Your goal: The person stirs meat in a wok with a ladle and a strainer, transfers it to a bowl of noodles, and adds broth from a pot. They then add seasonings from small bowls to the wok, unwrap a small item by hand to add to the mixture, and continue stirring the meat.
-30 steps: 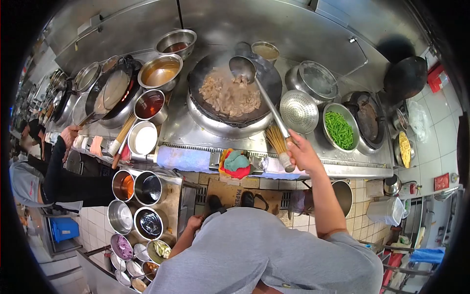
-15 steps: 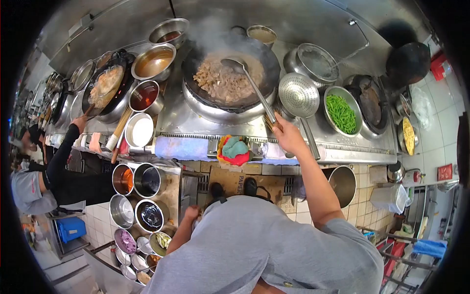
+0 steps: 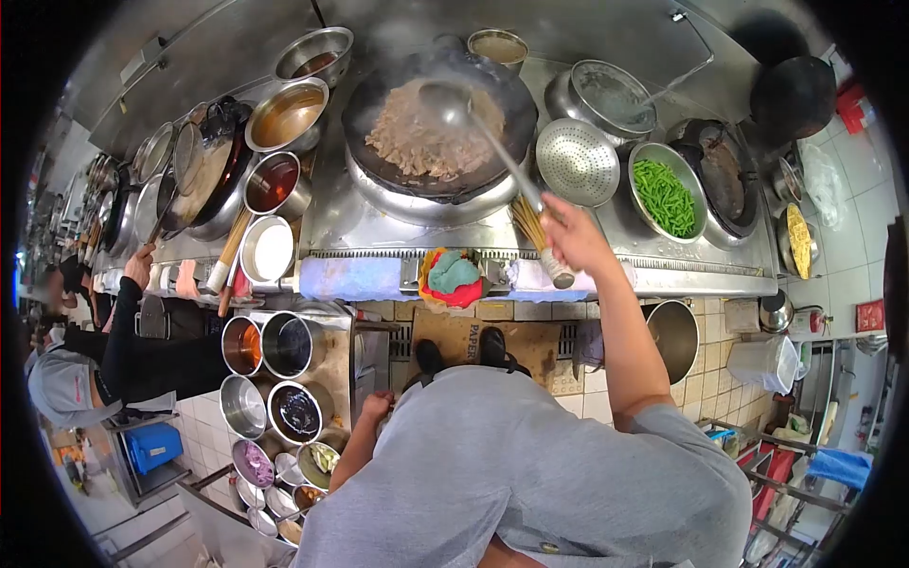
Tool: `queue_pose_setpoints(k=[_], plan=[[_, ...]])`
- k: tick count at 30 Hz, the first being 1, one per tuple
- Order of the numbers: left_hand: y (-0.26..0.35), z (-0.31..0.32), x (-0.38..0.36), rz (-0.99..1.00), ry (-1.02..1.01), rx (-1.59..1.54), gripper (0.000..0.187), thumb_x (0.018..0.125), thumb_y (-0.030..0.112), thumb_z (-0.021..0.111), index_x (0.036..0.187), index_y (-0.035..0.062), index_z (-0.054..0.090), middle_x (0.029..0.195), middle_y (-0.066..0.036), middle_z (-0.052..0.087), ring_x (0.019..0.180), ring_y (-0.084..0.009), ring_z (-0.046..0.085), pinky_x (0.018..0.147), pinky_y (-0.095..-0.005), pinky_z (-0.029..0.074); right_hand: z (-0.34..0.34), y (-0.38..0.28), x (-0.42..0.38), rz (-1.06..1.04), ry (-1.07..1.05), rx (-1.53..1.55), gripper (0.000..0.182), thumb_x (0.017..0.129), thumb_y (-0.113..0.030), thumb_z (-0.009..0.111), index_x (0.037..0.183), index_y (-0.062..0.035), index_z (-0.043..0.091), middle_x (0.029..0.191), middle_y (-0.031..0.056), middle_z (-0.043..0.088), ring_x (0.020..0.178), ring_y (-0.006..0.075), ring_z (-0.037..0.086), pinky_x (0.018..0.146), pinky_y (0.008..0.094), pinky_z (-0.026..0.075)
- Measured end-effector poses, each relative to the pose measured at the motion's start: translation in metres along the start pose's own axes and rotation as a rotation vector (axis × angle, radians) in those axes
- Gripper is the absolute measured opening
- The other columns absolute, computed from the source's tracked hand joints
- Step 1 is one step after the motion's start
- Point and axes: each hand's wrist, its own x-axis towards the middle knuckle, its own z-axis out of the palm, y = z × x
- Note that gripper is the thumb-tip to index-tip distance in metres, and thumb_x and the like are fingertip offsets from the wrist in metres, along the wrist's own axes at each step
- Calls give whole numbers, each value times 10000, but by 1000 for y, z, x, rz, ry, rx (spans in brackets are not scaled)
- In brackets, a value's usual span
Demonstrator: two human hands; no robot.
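Observation:
My right hand (image 3: 571, 234) is wrapped round the handle of a long metal ladle (image 3: 516, 170). The ladle's bowl, blurred by motion, hangs over the far part of a big black wok (image 3: 358, 142). Browned, shredded-looking meat (image 3: 421, 142) fills the wok's middle, and steam rises from it. Beside my body at the lower left, my left hand (image 3: 379, 405) is low, its fingers curled with nothing seen in them. Close to the right hand lie a bamboo brush (image 3: 543, 243) and a perforated strainer (image 3: 576, 161).
A bowl of green beans (image 3: 665, 197) and a water-filled pot (image 3: 614, 99) stand to the right. Sauce bowls (image 3: 289, 114) line the wok's left side. Folded cloths (image 3: 453, 276) sit on the front edge. A co-worker's arm (image 3: 123, 308) works at another wok, left.
The ladle's bowl has moved slightly away and left, and the right hand has shifted up and right. The meat is more spread out. At the left, the co-worker's strainer has been lifted.

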Motion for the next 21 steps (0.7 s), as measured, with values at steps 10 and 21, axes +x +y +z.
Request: queue_pose_setpoints(k=[10, 21], plan=[[-42, 13, 31, -7, 39, -329, 261, 879, 214, 591, 1029, 12, 659, 848, -93, 685, 658, -155, 629, 574, -288, 495, 89, -17, 141, -100, 157, 92, 296, 941, -244, 479, 1112, -3, 500, 681, 134, 614, 453, 213, 571, 418, 360, 467], [0, 9, 24, 36, -68, -158, 317, 879, 216, 570, 1086, -17, 634, 925, -118, 678, 749, -191, 659, 661, -309, 533, 32, 69, 30, -444, 169, -1127, 676, 846, -76, 516, 1454, -239, 267, 950, 122, 575, 769, 309, 635, 636, 408, 530]])
